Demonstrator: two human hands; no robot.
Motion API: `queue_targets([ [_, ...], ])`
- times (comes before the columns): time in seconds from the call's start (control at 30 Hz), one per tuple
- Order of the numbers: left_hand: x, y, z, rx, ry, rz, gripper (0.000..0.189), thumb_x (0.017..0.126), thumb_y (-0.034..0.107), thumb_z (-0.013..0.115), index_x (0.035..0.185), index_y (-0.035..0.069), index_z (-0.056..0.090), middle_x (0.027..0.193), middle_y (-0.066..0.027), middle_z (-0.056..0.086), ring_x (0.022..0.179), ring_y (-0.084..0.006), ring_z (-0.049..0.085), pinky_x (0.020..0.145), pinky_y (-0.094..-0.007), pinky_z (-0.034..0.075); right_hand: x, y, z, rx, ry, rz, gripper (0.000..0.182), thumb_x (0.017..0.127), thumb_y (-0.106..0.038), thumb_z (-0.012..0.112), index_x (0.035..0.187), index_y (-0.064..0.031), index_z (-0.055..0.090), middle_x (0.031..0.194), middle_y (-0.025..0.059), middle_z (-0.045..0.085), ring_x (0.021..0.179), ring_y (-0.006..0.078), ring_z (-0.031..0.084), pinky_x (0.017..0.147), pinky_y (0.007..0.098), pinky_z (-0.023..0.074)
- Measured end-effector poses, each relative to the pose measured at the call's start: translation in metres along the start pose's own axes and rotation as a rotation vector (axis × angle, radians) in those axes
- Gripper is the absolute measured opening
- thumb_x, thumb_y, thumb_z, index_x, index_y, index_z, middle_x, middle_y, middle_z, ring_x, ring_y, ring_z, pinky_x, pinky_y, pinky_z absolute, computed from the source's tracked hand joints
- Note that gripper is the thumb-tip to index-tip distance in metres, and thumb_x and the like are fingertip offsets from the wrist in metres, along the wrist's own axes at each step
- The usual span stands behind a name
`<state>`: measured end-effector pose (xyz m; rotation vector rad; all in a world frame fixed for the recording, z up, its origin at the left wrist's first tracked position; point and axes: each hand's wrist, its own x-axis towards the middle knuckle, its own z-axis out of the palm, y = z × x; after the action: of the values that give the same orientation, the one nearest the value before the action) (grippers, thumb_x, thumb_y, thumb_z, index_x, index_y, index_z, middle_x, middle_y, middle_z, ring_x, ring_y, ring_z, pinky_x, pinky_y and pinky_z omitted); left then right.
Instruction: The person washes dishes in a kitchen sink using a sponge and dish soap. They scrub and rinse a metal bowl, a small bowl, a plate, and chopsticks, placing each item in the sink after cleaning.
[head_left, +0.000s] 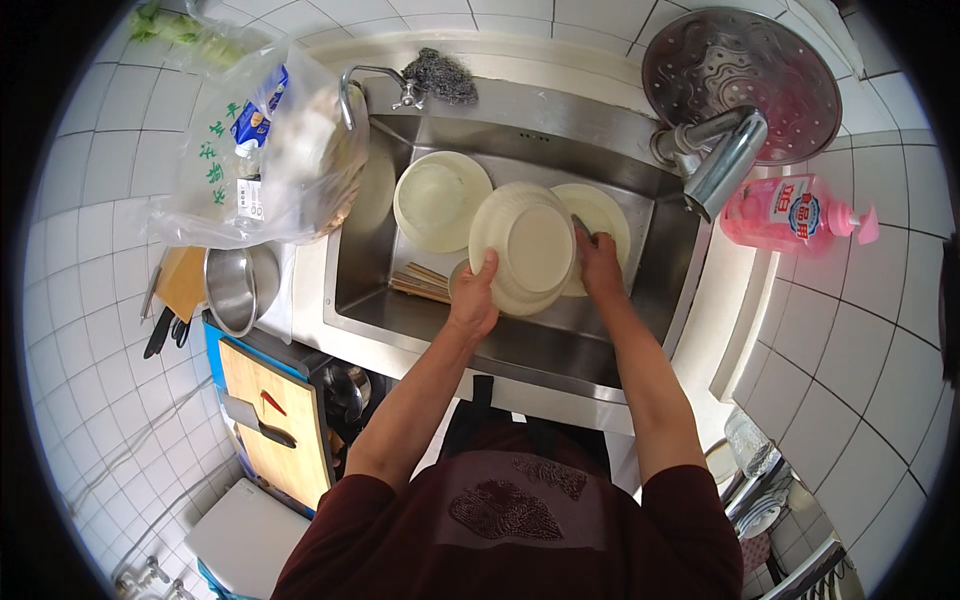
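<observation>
My left hand (475, 297) grips the near left rim of a cream bowl (538, 247), thumb on its outer wall. The bowl is tilted over the sink with its underside towards me. At its right edge my right hand (602, 264) holds a small dark grey object (580, 226), mostly hidden by the fingers, so its kind is unclear. Beneath that hand lies a pale plate (611, 214) in the steel sink (555, 341). Another cream bowl (442, 201) with cloudy liquid stands to the left. Several wooden chopsticks (420, 283) lie near the front wall.
A chrome faucet (720, 165) overhangs the sink's right corner, beside a pink soap bottle (787, 214) and a round perforated metal tray (739, 82). Steel wool (442, 75) sits behind a thin tap (375, 73). At left are a filled plastic bag (300, 150) and a steel pot (232, 289).
</observation>
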<state>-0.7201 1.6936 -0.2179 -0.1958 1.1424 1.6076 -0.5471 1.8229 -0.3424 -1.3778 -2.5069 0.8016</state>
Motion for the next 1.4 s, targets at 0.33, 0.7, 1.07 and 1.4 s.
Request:
queue_targets([
  [0.33, 0.014, -0.011, -0.017, 0.298, -0.08, -0.052, 0.03, 0.092, 0.02, 0.053, 0.115, 0.001, 0.051, 0.106, -0.0085, 0.06, 0.096, -0.0171, 0.058, 0.082, -0.0327, 0.049, -0.002, -0.132, -0.095, 0.464, -0.004, -0.313, 0.038, 0.074, -0.009, 0.064, 0.112, -0.0143, 0.063, 0.094, 0.0088, 0.053, 0.085, 0.0242, 0.054, 0.073, 0.031, 0.0449],
  [0.7, -0.018, -0.009, 0.003, 0.354, -0.129, -0.041, 0.032, 0.091, 0.02, 0.056, 0.115, 0.0, 0.053, 0.102, -0.0066, 0.062, 0.089, -0.0143, 0.059, 0.079, -0.0287, 0.048, 0.07, -0.083, -0.057, 0.601, -0.074, 0.186, 0.024, 0.086, -0.026, 0.052, 0.084, -0.0045, 0.063, 0.072, 0.0109, 0.059, 0.068, 0.0273, 0.056, 0.069, 0.0334, 0.0451],
  [1.07, 0.01, 0.014, 0.009, 0.562, -0.331, -0.056, 0.027, 0.092, 0.016, 0.052, 0.114, 0.001, 0.054, 0.102, -0.0048, 0.062, 0.089, -0.0137, 0.06, 0.078, -0.0282, 0.048, 0.065, -0.148, -0.086, 0.281, 0.173, -0.584, 0.014, 0.075, -0.019, 0.06, 0.069, -0.007, 0.058, 0.06, 0.0115, 0.055, 0.059, 0.0306, 0.053, 0.057, 0.041, 0.0419],
  [1.4, -0.007, 0.022, 0.013, 0.474, -0.27, -0.166, 0.031, 0.09, 0.022, 0.057, 0.112, 0.001, 0.056, 0.097, -0.0045, 0.064, 0.082, -0.0114, 0.06, 0.073, -0.0278, 0.049, 0.059, -0.084, -0.068, 0.502, 0.075, 0.116, 0.033, 0.085, -0.034, 0.052, 0.071, -0.0032, 0.056, 0.066, 0.0188, 0.057, 0.066, 0.0397, 0.055, 0.061, 0.0436, 0.0442],
])
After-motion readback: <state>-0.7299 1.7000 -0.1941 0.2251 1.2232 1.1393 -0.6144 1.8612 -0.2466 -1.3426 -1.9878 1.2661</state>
